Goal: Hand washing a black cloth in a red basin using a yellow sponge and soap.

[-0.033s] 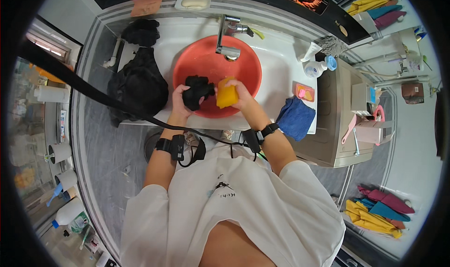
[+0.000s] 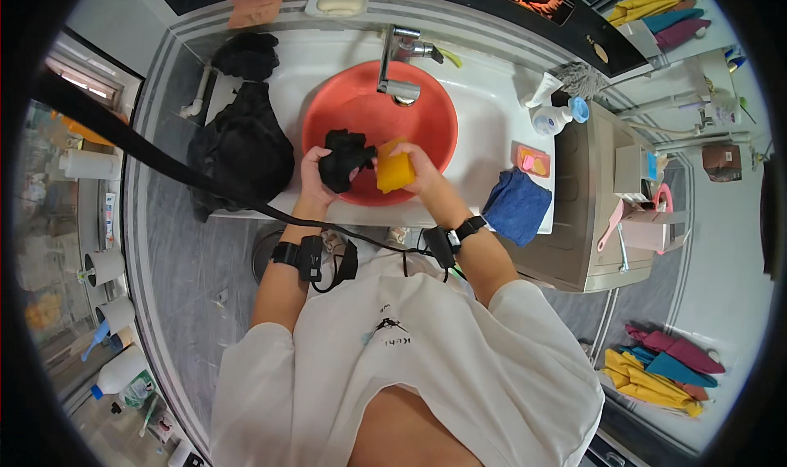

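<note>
Over the near part of an orange-red basin (image 2: pixel 447 123), my left hand (image 2: pixel 314 174) is closed on a bunched black cloth (image 2: pixel 344 157). A yellow block (image 2: pixel 395 170), like a bar of laundry soap, is gripped by my right hand (image 2: pixel 422 170). Its left side is right against or very close to the cloth. Some of my left fingers are hidden behind the cloth. The basin stands in a white sink (image 2: pixel 492 106), under a chrome faucet (image 2: pixel 400 65) that reaches over its far rim.
Heaped black clothes (image 2: pixel 246 143) lie at the sink's left, with a smaller black piece (image 2: pixel 246 56) behind. On the right are a folded blue cloth (image 2: pixel 518 207), a pink soap box (image 2: pixel 533 161) and a white pump bottle (image 2: pixel 553 120). A black cable (image 2: pixel 180 168) crosses the left side.
The yellow block has shifted very slightly down and left, with my right hand. My left hand and the black cloth are nearly where they were.
</note>
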Available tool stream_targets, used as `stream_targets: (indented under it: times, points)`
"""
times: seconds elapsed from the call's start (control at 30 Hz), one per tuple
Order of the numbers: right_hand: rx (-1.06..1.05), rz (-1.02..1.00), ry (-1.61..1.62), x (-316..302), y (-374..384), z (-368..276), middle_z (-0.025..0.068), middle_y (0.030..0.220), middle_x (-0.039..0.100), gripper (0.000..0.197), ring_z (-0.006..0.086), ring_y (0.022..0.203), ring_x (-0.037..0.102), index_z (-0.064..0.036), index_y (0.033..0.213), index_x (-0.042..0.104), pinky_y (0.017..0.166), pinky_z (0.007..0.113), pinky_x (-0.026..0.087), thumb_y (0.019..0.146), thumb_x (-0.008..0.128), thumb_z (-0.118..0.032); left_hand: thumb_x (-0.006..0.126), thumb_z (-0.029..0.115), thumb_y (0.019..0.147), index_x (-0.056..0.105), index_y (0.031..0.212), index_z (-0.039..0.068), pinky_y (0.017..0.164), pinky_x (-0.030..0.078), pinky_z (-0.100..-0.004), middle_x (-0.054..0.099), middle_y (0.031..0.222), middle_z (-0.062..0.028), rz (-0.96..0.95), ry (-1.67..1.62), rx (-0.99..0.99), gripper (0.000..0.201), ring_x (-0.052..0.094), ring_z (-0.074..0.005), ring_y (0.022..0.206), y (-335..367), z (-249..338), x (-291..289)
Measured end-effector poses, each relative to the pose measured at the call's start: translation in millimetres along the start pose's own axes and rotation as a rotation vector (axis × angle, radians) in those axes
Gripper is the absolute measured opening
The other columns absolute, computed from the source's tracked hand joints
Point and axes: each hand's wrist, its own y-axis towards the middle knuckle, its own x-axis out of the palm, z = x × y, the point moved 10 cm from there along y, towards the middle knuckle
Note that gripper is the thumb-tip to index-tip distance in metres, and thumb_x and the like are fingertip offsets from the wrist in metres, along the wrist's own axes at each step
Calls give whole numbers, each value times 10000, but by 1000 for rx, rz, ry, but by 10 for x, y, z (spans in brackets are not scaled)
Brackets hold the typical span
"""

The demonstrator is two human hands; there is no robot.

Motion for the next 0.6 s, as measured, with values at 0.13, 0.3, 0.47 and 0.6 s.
stream_targets:
  times: [0.13,0.3,0.47,0.6]
  points:
    - [89,-139,123,212,5,320,176,898,587,391,322,776,602,-18,1039,498,729,449,517,669,559,-128,469,254,748,538,1123,2,695,543,-389,620,1045,-154,-193,29,-19,457,631,-287,859,-73,34,252]
    - [-60,-125,-21,389,6,-16,161,859,594,397,333,732,622,-16,1048,505,663,466,535,672,549,-133,496,244,746,566,1060,9,705,536,-390,648,952,-137,-41,103,-3,398,638,-257,826,15,274,-145]
    - [-80,-329,37,1038,-141,-155,172,905,560,496,329,849,579,-22,1147,482,777,439,504,664,519,-128,532,350,817,565,1092,99,752,500,-399,632,961,-76,204,125,59,374,611,-241,856,13,309,-689]
    - [-61,-503,-56,1623,-394,-117,189,939,569,599,314,821,597,-72,1279,417,764,420,509,688,509,-101,503,485,859,547,1131,160,836,455,-434,603,1040,-24,219,163,31,426,563,-219,985,-110,123,-342]
